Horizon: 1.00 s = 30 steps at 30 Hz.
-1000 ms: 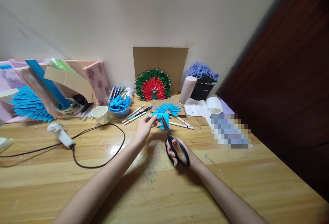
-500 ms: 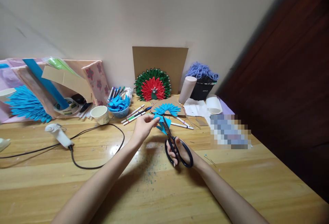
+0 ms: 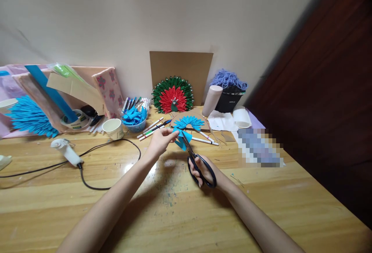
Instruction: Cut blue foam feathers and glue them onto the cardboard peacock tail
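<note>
With the thin blue sheet, angular at its edges, taken as the clock's centre, the left hand pinches it from nine. At five, the right hand grips black-handled metal scissors, blades against the sheet. Towards twelve, a fan of pointed green and red petals fronts a flat brown board; at ten, a rounded bowl bears crumpled blue pieces. The surface is streaked yellowish wood, below a plain pale wall.

Glossy plastic scissors hdls, smooth wood tbl
</note>
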Available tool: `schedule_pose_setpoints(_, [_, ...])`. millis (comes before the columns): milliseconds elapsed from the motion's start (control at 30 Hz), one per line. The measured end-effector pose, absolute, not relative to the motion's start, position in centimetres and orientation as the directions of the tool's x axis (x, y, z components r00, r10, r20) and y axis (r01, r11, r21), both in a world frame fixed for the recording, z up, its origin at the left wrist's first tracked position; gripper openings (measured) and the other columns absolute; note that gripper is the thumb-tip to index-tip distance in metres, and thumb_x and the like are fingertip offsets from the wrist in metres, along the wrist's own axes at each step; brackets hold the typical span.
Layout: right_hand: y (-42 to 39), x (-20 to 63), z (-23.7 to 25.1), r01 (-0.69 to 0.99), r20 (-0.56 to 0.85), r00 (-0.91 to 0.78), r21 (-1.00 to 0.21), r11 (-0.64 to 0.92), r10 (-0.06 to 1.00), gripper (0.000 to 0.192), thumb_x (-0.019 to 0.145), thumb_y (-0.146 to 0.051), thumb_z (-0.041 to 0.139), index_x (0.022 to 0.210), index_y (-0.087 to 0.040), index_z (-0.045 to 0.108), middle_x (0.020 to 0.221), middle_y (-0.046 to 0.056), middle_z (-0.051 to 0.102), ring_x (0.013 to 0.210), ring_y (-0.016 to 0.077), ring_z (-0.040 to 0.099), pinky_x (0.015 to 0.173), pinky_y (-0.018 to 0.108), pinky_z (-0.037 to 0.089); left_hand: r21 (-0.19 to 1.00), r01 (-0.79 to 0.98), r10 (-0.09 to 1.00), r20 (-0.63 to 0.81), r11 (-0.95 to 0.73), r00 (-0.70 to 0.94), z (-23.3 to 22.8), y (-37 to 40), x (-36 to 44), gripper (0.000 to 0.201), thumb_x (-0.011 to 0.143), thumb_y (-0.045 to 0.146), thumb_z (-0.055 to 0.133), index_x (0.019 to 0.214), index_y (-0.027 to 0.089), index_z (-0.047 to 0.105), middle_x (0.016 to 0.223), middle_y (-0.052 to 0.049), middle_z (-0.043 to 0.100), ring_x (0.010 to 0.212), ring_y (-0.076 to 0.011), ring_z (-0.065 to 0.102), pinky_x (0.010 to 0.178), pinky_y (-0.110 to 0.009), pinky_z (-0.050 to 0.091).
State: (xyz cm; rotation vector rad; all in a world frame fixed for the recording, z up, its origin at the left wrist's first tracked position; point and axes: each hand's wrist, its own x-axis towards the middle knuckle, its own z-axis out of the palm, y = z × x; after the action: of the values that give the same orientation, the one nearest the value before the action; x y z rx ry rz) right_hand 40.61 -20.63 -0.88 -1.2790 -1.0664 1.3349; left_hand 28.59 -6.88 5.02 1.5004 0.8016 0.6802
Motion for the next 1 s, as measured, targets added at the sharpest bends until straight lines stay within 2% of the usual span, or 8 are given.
schedule_pose_setpoints(200, [-20.78,40.58,-0.99,-0.045,-0.125,0.011,-0.991,-0.125,0.992,0.065,0.058,-0.081,0.041,0.066,-0.017,0.042,0.045,-0.009,0.037,0.027,0.0026,0.035,0.026,0.014,0.032,0.997,0.075,0.809,-0.017,-0.033,0.588,4.58,-6.58,28.75,0.032,0.062,0.043,0.067,0.063,0.012,0.061,0.057,-0.002,0.057,0.056,-0.0113,0.052,0.061,-0.025,0.043])
schedule_pose_setpoints(367, [-20.94,40.30,-0.89,-0.127,-0.144,-0.057,-0.980,-0.151,0.988,0.069,0.057,-0.085,0.034,0.068,-0.017,0.044,0.046,-0.008,0.038,0.030,0.0040,0.039,0.031,0.016,0.035,0.996,0.063,0.792,0.011,-0.062,0.610,4.60,-6.81,28.83,0.026,0.063,0.038,0.065,0.063,0.013,0.058,0.056,0.000,0.057,0.055,-0.0110,0.053,0.059,-0.024,0.042])
schedule_pose_setpoints(500, [-21.04,40.08,-0.92,-0.149,-0.145,-0.050,-0.977,-0.151,0.988,0.069,0.058,-0.084,0.033,0.069,-0.017,0.044,0.046,-0.009,0.038,0.031,0.0042,0.040,0.033,0.016,0.036,0.994,0.074,0.765,0.010,-0.075,0.644,4.56,-6.92,28.79,0.023,0.066,0.034,0.064,0.064,0.012,0.057,0.056,0.001,0.056,0.055,-0.0101,0.052,0.057,-0.023,0.041])
schedule_pose_setpoints(867, [-20.56,39.62,-0.26,0.017,-0.179,0.113,-0.983,-0.182,0.977,0.065,0.053,-0.082,0.044,0.066,-0.018,0.039,0.044,-0.011,0.036,0.027,0.0026,0.034,0.026,0.014,0.031,0.992,0.104,0.761,-0.017,-0.067,0.649,4.68,-6.89,28.80,0.021,0.070,0.033,0.060,0.065,0.013,0.056,0.058,0.001,0.055,0.057,-0.0100,0.051,0.059,-0.023,0.041])
schedule_pose_setpoints(1000, [-20.61,39.74,-0.54,0.032,-0.184,0.100,-0.982,-0.188,0.978,0.066,0.054,-0.083,0.041,0.065,-0.018,0.039,0.044,-0.011,0.034,0.026,0.0027,0.033,0.025,0.015,0.030,0.995,0.081,0.766,-0.005,-0.062,0.643,4.41,-6.78,28.89,0.020,0.072,0.032,0.057,0.066,0.013,0.055,0.059,0.002,0.053,0.056,-0.0098,0.051,0.059,-0.023,0.041])
